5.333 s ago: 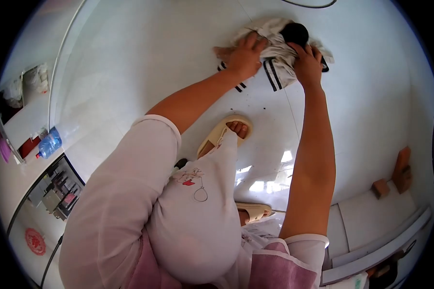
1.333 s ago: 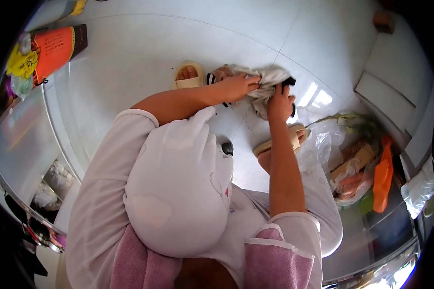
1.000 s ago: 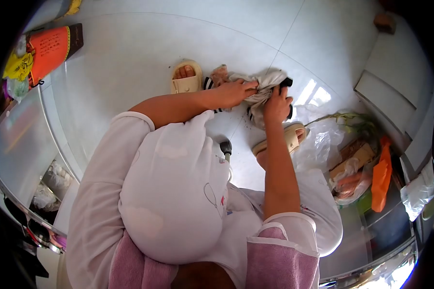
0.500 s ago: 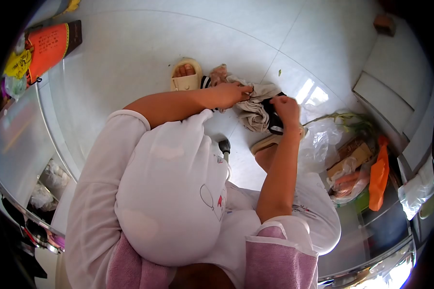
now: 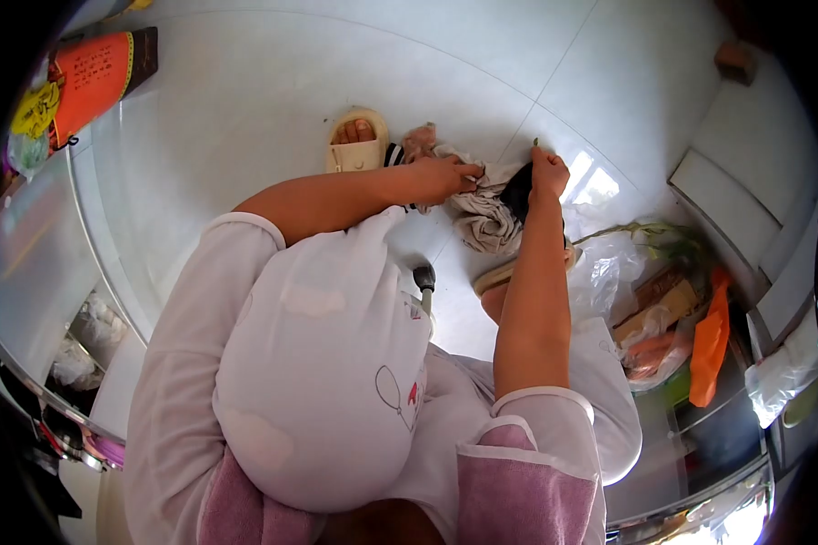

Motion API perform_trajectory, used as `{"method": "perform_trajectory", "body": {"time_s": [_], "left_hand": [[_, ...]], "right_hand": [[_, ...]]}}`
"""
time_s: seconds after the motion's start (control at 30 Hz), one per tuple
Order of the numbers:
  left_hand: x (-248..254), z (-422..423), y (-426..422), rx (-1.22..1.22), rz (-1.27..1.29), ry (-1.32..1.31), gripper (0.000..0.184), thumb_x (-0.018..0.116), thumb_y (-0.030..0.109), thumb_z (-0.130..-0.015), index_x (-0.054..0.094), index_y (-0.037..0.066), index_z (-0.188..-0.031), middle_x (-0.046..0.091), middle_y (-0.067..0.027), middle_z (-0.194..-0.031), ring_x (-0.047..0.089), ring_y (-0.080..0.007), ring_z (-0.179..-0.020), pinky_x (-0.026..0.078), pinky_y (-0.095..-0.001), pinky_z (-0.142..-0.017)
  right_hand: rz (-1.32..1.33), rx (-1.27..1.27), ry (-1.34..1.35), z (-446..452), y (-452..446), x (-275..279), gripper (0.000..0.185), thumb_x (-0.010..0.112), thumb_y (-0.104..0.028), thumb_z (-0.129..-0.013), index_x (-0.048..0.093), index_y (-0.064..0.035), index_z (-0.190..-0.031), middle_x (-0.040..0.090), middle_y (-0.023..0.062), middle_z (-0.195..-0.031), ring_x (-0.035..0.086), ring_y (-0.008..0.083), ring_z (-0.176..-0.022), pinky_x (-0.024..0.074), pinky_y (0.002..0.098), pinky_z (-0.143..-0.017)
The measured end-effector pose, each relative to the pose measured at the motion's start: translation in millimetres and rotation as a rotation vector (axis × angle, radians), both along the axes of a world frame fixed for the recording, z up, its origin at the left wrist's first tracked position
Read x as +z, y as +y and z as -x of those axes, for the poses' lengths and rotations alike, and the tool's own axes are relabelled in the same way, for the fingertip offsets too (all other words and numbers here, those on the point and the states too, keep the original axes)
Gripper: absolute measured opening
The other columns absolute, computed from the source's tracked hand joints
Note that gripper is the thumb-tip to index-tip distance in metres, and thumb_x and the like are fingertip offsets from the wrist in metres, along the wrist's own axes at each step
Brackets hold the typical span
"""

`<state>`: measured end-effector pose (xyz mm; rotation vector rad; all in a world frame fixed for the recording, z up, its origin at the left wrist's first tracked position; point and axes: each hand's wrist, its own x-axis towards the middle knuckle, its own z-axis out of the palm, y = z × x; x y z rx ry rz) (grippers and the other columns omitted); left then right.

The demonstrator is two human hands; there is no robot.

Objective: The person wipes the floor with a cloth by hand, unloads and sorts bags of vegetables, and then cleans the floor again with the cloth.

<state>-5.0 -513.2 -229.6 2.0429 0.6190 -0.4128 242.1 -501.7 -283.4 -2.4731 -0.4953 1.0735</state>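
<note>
Head view. Crumpled beige-and-black cloth (image 5: 486, 224): on the pale floor (image 5: 245, 100), near a cream sandal (image 5: 358, 157). Left hand (image 5: 438, 180): on the cloth; whether its fingers clamp it, cannot tell. Right hand (image 5: 547, 174): fingertips bunched at a green scrap (image 5: 535, 142); pinch unclear.

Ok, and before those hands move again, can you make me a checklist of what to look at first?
1. Left hand on the cloth: ok, its fingers are on it.
2. Right hand has the green bit: ok, it pokes out at the fingertips.
3. Green bit off the floor: cannot tell from above.
4. Cloth spread flat: not ok, it's bunched up.
5. Cloth not touching the left slipper: cannot tell, its striped edge is very close.
6. Clear plastic bag away from the fingers: ok, it's beside the right forearm.
</note>
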Motion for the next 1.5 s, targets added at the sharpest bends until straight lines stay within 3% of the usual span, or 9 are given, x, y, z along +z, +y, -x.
{"method": "perform_trajectory", "body": {"time_s": [0.37, 0.83, 0.9, 0.93, 1.0, 1.13, 1.2, 1.33, 1.5], "left_hand": [[6.4, 1.5, 0.3, 0.050, 0.065, 0.010, 0.064, 0.061, -0.001, -0.081, 0.058, 0.024, -0.140, 0.035, 0.0045, -0.152, 0.050, -0.0274, -0.125, 0.052, -0.0598, -0.091], [-3.7, 8.0, -2.5, 0.076, -0.007, -0.164, 0.058, 0.060, 0.000, -0.077, 0.061, 0.012, -0.134, 0.042, -0.0027, -0.147, 0.052, -0.0333, -0.122, 0.053, -0.0451, -0.094], [-7.5, 9.1, -8.0, 0.106, -0.035, -0.271, 0.055, 0.059, 0.003, -0.080, 0.061, 0.012, -0.134, 0.044, -0.0021, -0.146, 0.053, -0.0338, -0.121, 0.053, -0.0447, -0.096], [-13.2, 12.8, -8.8, 0.129, -0.062, -0.306, 0.053, 0.059, 0.005, -0.082, 0.061, 0.012, -0.134, 0.045, -0.0017, -0.145, 0.053, -0.0341, -0.121, 0.053, -0.0445, -0.096], [-24.0, 8.8, -15.2, 0.176, -0.044, -0.311, 0.044, 0.059, 0.007, -0.084, 0.068, 0.012, -0.126, 0.044, -0.0039, -0.147, 0.055, -0.0364, -0.118, 0.052, -0.0458, -0.095], [-42.2, -3.2, -7.8, 0.187, 0.021, -0.326, 0.037, 0.063, 0.012, -0.082, 0.072, 0.013, -0.118, 0.064, -0.0093, -0.127, 0.063, -0.0344, -0.109, 0.051, -0.0448, -0.092], [-19.9, -1.1, 9.6, 0.407, 0.159, -0.239, 0.036, 0.064, 0.015, -0.082, 0.072, 0.015, -0.117, 0.068, -0.0108, -0.115, 0.065, -0.0342, -0.105, 0.051, -0.0433, -0.091], [19.2, 33.5, 67.6, 0.798, 0.321, -0.352, 0.035, 0.065, 0.010, -0.081, 0.073, 0.015, -0.115, 0.071, -0.0098, -0.107, 0.061, -0.0340, -0.104, 0.051, -0.0437, -0.090], [25.8, 148.9, 132.7, 1.143, -0.339, -0.484, 0.033, 0.062, 0.007, -0.081, 0.072, 0.014, -0.112, 0.070, -0.0096, -0.108, 0.060, -0.0320, -0.106, 0.048, -0.0448, -0.093]], "right_hand": [[-0.076, -0.167, 0.057, 1.8, -9.4, -3.5, 0.019, 0.081, -0.019, -0.072, 0.071, -0.0023, -0.075, 0.064, 0.0030, -0.066, 0.054, 0.0139, -0.057, 0.0476, 0.0325, -0.057], [-0.102, 0.268, -0.029, -15.0, -54.6, 33.5, 0.030, 0.079, -0.029, -0.080, 0.074, -0.0086, -0.102, 0.069, 0.0074, -0.080, 0.063, 0.0174, -0.073, 0.0514, 0.0324, -0.072], [-0.157, 0.703, -0.113, -7.6, -57.4, 76.9, 0.063, 0.083, -0.041, -0.076, 0.063, -0.0151, -0.129, 0.068, 0.0159, -0.116, 0.062, 0.0323, -0.112, 0.0461, 0.0451, -0.100], [0.001, 0.840, -0.078, -5.7, -65.3, 83.5, 0.093, 0.087, -0.051, -0.067, 0.048, -0.0205, -0.146, 0.047, 0.0252, -0.145, 0.042, 0.0439, -0.136, 0.0349, 0.0526, -0.113], [0.096, 1.016, -0.040, 1.8, -87.6, 84.8, 0.133, 0.095, -0.050, -0.052, 0.019, -0.0299, -0.159, 0.019, 0.0328, -0.158, 0.027, 0.0528, -0.143, 0.0317, 0.0553, -0.116], [-0.067, 0.845, -0.070, 25.4, -105.3, 75.8, 0.087, 0.076, -0.009, -0.067, 0.044, -0.0164, -0.148, 0.041, 0.0257, -0.146, 0.044, 0.0460, -0.132, 0.0422, 0.0497, -0.109], [-0.074, 0.703, 0.005, 19.3, -89.7, 76.0, 0.067, 0.070, -0.009, -0.069, 0.057, -0.0021, -0.134, 0.064, 0.0223, -0.124, 0.061, 0.0357, -0.117, 0.0471, 0.0416, -0.103], [-0.113, 0.827, 0.112, 33.5, 6.4, 115.8, 0.066, 0.070, -0.011, -0.073, 0.054, -0.0012, -0.136, 0.064, 0.0198, -0.125, 0.063, 0.0315, -0.115, 0.0479, 0.0388, -0.101], [-0.380, 1.063, 0.138, 156.0, 160.5, 144.6, 0.062, 0.070, -0.009, -0.077, 0.049, -0.0052, -0.136, 0.063, 0.0163, -0.125, 0.062, 0.0312, -0.116, 0.0468, 0.0381, -0.102]]}}
